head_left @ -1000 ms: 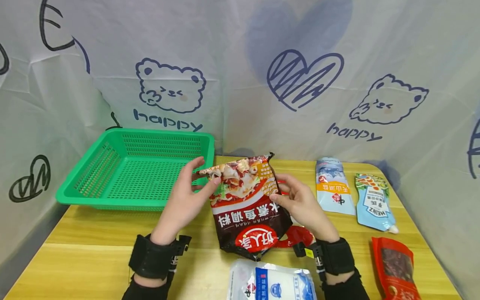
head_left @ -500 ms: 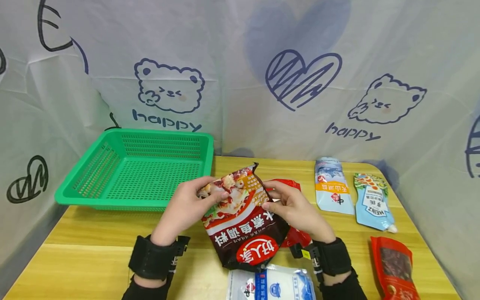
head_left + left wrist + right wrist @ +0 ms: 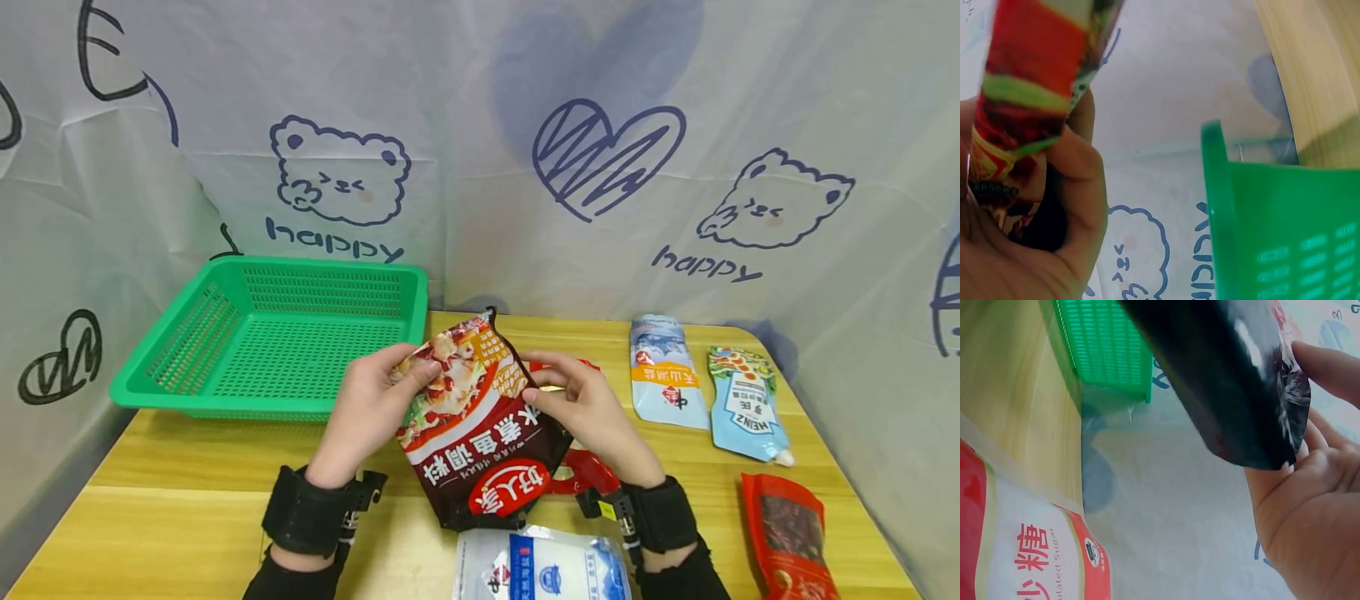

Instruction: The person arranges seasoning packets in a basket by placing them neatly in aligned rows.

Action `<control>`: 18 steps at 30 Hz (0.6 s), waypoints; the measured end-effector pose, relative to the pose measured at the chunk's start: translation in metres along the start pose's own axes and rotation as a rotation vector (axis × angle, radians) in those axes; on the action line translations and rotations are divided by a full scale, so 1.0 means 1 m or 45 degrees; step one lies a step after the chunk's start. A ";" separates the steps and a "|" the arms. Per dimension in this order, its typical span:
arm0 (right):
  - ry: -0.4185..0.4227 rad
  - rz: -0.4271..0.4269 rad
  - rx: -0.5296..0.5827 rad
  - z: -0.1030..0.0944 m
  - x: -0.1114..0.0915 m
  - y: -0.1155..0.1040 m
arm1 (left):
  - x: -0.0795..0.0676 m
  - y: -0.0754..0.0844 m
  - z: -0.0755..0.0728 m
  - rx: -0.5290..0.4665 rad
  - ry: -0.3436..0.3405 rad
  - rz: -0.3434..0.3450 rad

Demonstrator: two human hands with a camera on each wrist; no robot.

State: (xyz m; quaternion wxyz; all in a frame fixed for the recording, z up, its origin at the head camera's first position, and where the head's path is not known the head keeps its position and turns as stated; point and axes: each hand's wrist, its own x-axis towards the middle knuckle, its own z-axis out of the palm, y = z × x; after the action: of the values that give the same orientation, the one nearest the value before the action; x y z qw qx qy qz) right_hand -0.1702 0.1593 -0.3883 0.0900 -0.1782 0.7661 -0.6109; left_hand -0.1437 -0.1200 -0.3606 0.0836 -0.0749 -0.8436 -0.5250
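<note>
Pale cloth [image 3: 480, 242] with doodled bears backs a wooden table [image 3: 187, 508]. Above it, the left hand [image 3: 371, 404] pinches a dark red seasoning packet [image 3: 476, 433] by its upper left edge; the right hand [image 3: 592, 412] holds its right edge. Only the left-wrist view shows the left fingers curled behind; only the right-wrist view reads "Sugar" on a red-and-white bag [image 3: 1041, 550]. Packet and right hand mostly cover a red package [image 3: 592, 473]. Beside them sit a green basket [image 3: 270, 406] and a white-blue pouch [image 3: 555, 571]. Versus one second ago, the packet has shifted leftward.

Doodle-covered cloth [image 3: 480, 217] behind wooden table [image 3: 187, 525]
</note>
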 end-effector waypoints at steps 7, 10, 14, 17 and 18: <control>0.057 -0.007 0.068 0.000 0.003 0.002 | 0.000 0.003 0.000 -0.078 0.116 0.040; 0.085 0.029 0.050 0.001 0.004 0.003 | -0.001 0.004 0.000 -0.099 0.155 0.043; 0.144 0.104 -0.009 0.001 0.005 0.003 | -0.001 0.005 0.001 -0.172 0.195 0.024; 0.170 0.159 0.009 0.001 0.006 0.003 | -0.001 0.006 0.000 -0.265 0.241 0.009; 0.175 0.177 0.024 0.002 0.006 0.003 | -0.002 0.006 0.000 -0.290 0.259 0.007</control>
State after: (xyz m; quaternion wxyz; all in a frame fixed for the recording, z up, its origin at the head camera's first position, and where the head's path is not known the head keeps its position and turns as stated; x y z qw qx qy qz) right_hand -0.1752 0.1563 -0.3909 0.0810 -0.0815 0.7751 -0.6213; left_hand -0.1410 -0.1172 -0.3561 0.1609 -0.0327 -0.7657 -0.6219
